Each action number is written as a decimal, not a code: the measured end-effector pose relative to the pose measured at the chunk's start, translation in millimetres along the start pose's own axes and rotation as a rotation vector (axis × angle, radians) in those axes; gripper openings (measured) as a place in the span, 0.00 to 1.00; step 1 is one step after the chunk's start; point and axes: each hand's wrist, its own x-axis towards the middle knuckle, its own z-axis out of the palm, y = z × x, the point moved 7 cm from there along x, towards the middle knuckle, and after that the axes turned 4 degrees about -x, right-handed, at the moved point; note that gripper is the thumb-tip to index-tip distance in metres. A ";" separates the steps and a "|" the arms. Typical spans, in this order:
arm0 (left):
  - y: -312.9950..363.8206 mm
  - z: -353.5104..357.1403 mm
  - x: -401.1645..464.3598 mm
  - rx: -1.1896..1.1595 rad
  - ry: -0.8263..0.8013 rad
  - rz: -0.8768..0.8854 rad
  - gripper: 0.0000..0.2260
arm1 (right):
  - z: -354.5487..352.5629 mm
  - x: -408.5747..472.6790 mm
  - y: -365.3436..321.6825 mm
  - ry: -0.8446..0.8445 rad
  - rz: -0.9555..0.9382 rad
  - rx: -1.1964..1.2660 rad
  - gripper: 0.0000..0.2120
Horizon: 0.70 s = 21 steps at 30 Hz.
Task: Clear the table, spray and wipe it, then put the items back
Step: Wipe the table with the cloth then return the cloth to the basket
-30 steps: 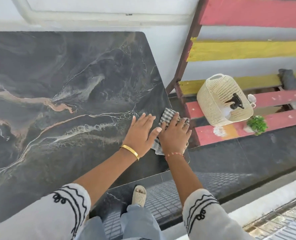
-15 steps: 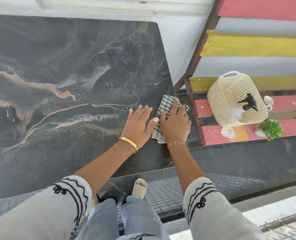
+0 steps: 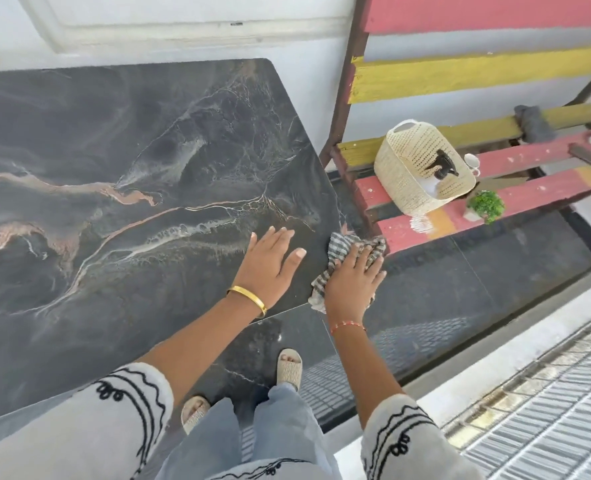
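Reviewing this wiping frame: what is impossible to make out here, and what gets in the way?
All in the head view:
- Table: its left part is cut off by the frame edge.
- Checked cloth: the middle lies under the right hand, so its fold and contact are hidden.
- Basket: the dark spray head shows, but the wall hides what is below it.
- White cup: mostly behind the basket.
- Grey object on the bench: too small to identify.

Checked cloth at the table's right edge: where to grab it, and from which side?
Take the checked cloth at its bunched far end, coming from above and the bench side. That end stands in raised folds past the fingertips of the right hand, partly over the edge of the table, so fingers can probably close around it. The near part is pressed flat under the palm.
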 end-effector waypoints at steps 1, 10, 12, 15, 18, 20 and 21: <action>-2.4 -3.0 -6.6 -0.006 -0.004 -0.005 0.35 | 0.7 -12.0 -6.0 0.030 -0.031 -0.005 0.23; -31.8 -51.5 -40.1 -0.066 0.081 -0.095 0.24 | -2.2 -107.7 -115.4 0.138 -0.444 0.130 0.17; -37.6 -71.8 -46.0 -0.086 0.137 -0.104 0.27 | -15.7 -121.2 -131.0 0.179 -0.500 0.278 0.15; -51.6 -102.5 -54.1 -0.115 0.225 -0.148 0.28 | -26.0 -113.2 -143.5 -0.076 -0.355 0.625 0.12; -62.3 -129.2 -61.7 -0.155 0.324 -0.187 0.30 | -17.0 -98.3 -159.4 -0.535 -0.065 1.337 0.08; -67.1 -141.7 -67.3 -0.175 0.381 -0.218 0.25 | -15.7 -91.0 -168.0 -0.750 0.063 1.588 0.14; -69.1 -146.4 -70.2 -0.186 0.402 -0.227 0.23 | -17.6 -86.5 -168.6 -0.759 0.064 1.581 0.16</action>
